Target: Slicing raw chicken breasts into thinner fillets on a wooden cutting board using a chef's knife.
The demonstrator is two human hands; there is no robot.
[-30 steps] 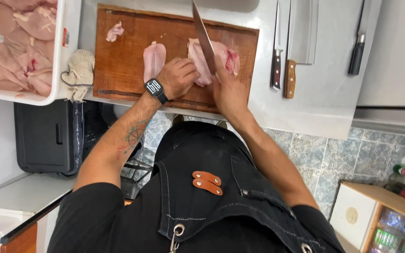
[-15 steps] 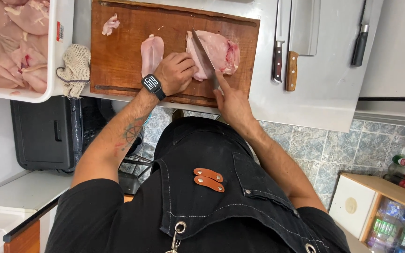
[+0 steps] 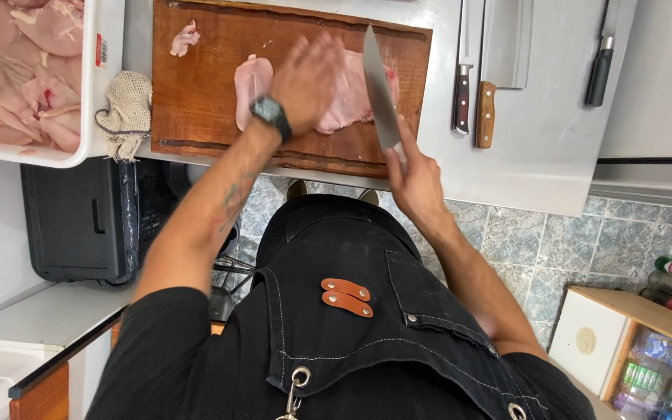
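Wooden cutting board (image 3: 203,93) bore raw chicken breast (image 3: 347,97), left hand (image 3: 308,78) spread flat over it, right hand (image 3: 417,183) at the board's near edge gripped chef's knife (image 3: 378,89), blade lifted beside the meat.

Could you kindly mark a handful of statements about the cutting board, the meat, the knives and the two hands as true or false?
1. The right hand holds a large knife whose blade lies over the wooden cutting board. True.
2. The left hand rests on the white tray. False: it is over the raw chicken piece on the board.
3. A small scrap of meat lies near the board's far left corner. True.
4. The cleaver lies on the cutting board. False: it lies on the metal counter, right of the board.
5. The left wrist bears a watch. True.
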